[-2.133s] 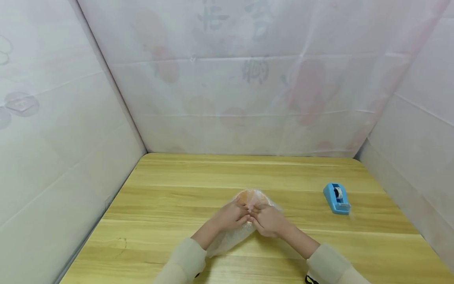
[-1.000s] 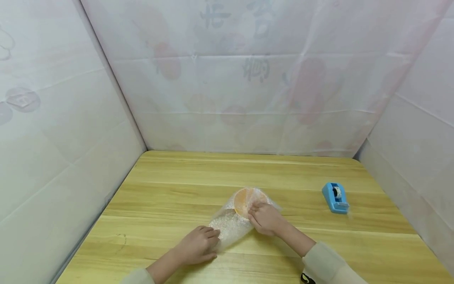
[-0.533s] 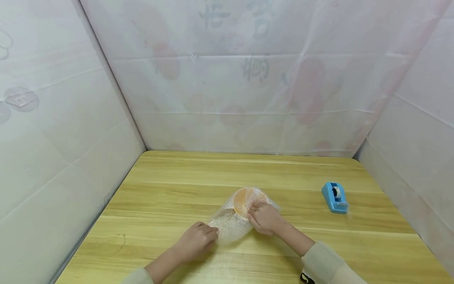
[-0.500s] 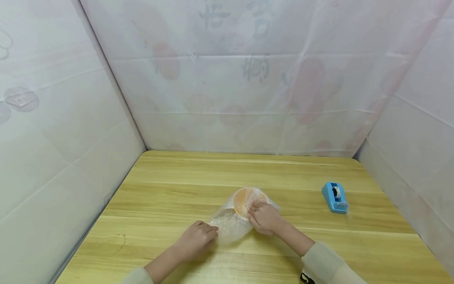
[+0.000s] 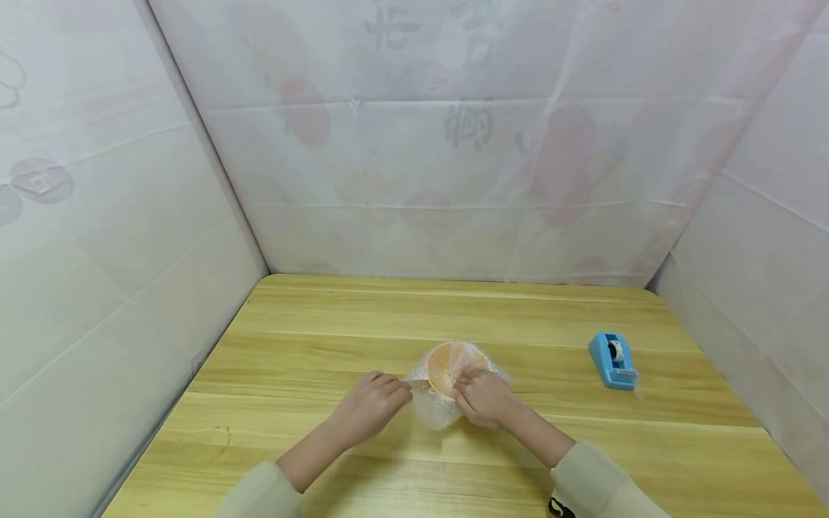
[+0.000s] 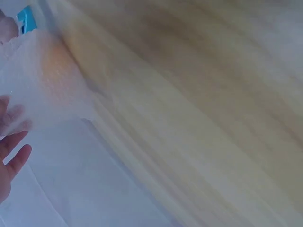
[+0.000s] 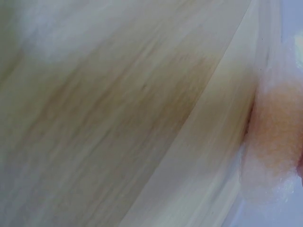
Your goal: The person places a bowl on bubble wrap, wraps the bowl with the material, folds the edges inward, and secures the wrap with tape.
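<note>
A round orange object, pale with a brighter rim, sits wrapped in clear bubble wrap at the middle of the wooden table; its exact kind is unclear. My right hand pinches gathered film on top of it. To the left, my left hand holds the loose end of the wrap, lifted off the table. The left wrist view shows left fingertips behind the film. At the right wrist view's edge, the wrapped orange object appears blurred, with only a sliver of the hand.
A blue tape dispenser with a roll of tape stands toward the right side of the table. White printed cloth walls enclose the back and both sides.
My left hand let go at the top, moved down-left to the wrap's loose end, then raised and folded it up toward the orange object. My right hand keeps its place on top.
</note>
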A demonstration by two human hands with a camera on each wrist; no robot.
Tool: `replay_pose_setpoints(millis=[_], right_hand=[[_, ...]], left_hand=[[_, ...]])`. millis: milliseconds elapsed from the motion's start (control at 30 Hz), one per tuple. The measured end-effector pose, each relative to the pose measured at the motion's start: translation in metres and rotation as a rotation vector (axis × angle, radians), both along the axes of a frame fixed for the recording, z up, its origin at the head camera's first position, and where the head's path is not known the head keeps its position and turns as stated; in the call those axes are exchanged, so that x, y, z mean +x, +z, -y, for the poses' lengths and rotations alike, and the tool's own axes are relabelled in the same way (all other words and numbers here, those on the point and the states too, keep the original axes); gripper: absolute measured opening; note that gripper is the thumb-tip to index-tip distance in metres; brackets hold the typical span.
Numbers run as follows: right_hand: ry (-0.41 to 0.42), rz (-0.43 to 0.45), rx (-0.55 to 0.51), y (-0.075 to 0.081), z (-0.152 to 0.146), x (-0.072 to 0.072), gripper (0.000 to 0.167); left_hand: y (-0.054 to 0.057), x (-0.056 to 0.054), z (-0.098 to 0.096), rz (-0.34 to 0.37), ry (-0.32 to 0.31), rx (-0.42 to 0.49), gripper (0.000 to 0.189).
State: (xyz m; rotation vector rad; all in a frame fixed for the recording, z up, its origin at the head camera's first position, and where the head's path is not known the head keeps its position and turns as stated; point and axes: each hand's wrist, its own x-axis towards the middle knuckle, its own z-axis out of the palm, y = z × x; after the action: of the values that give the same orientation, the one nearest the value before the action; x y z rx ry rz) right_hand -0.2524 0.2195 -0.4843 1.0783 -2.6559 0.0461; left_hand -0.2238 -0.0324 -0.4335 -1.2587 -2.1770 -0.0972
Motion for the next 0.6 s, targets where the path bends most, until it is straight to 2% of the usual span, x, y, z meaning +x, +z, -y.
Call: replay_pose_setpoints(millis=[300, 600], right_hand=[[0.016, -0.002, -0.014, 0.000, -0.002, 0.000, 0.028], [0.080, -0.101, -0.041, -0.003, -0.002, -0.004, 0.028]], left_hand=[[0.014, -0.022, -0.032, 0.009, 0.036, -0.010, 0.014], [0.010, -0.045, -0.059, -0.012, 0.054, -0.053, 0.017]])
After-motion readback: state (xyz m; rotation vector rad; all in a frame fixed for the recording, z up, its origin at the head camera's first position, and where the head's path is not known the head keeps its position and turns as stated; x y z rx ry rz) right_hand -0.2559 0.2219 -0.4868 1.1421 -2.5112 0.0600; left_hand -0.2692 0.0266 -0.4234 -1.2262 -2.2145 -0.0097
